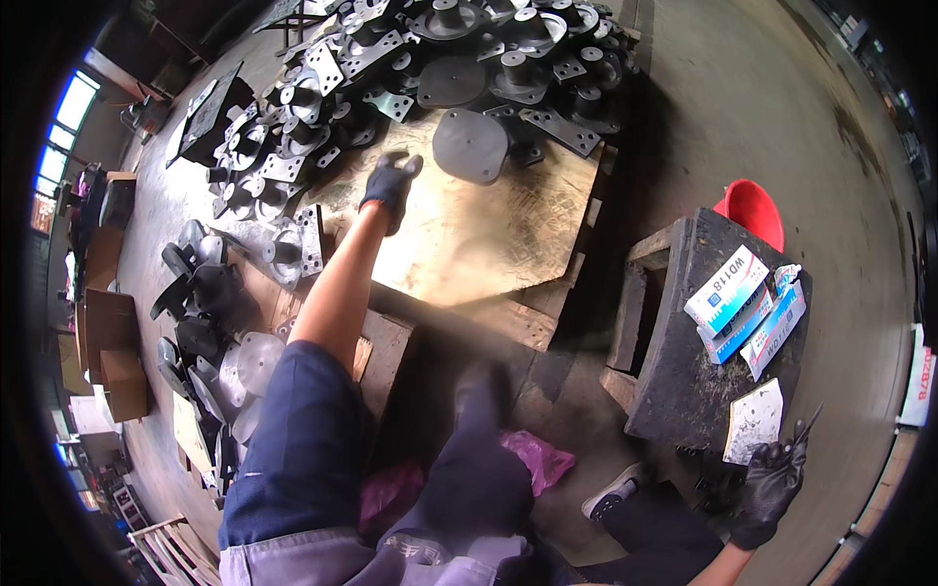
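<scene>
My left hand (390, 186), in a dark glove, is stretched out over a worn yellowish board (489, 244) with its fingers spread and nothing in it. Closest to it is a dark round metal disc (472, 145), a little to its right and apart from it. Behind them lies a heap of grey metal flanged parts and plates (440, 49). My right hand (772, 479), in a black glove, is low at the right, closed around a thin pointed tool (809, 420) beside a white sheet (754, 418).
A dark block (674, 381) at the right carries several blue and white boxes (743, 303). A red bucket (754, 210) stands behind it. More metal parts (210, 332) lie on the floor at the left, near cardboard boxes (107, 342). A pink cloth (535, 457) lies by my knee.
</scene>
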The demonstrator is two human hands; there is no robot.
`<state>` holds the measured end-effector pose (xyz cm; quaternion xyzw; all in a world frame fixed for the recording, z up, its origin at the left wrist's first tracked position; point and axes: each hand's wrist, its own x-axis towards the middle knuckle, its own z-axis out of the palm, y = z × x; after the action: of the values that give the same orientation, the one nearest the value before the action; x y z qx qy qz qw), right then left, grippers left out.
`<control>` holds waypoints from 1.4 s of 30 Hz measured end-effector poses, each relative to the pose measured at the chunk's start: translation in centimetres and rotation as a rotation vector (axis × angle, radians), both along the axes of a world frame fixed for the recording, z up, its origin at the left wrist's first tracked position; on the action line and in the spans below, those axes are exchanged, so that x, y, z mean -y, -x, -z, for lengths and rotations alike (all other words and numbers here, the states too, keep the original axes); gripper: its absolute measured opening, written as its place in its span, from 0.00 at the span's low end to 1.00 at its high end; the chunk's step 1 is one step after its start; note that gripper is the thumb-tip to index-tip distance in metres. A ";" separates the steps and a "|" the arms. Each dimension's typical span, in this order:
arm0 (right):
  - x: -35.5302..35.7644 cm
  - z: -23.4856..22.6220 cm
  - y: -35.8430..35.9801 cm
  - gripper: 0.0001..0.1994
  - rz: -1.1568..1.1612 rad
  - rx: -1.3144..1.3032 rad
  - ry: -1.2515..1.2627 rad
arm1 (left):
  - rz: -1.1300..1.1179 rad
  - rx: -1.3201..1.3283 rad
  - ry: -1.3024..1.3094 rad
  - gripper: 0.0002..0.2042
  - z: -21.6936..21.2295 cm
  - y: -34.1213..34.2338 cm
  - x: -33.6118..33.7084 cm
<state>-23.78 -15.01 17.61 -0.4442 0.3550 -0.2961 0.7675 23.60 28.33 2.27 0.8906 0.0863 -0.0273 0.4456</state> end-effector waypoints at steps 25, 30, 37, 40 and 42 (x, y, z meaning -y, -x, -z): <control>0.7 0.1 1.9 0.25 -0.095 0.091 -0.143 | -0.234 -0.382 0.571 0.17 5.5 13.9 4.2; 1.4 -0.2 5.3 0.21 -0.009 0.040 -0.096 | 0.007 -0.094 0.308 0.10 -0.6 15.4 3.6; 2.8 0.8 10.6 0.14 0.045 -0.097 -0.034 | 0.544 0.131 -0.270 0.06 -7.1 14.1 3.1; 3.1 2.6 12.9 0.11 0.082 -0.263 0.017 | 0.788 0.147 -0.173 0.07 -15.0 20.8 9.2; 4.4 4.2 14.5 0.07 -0.048 -0.350 0.035 | 0.740 -0.026 -0.068 0.09 -20.1 25.0 13.3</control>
<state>-38.29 -19.40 13.42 -0.5106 0.4674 -0.2020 0.6928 -1.44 15.05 22.35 0.8754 -0.2351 -0.1949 0.3748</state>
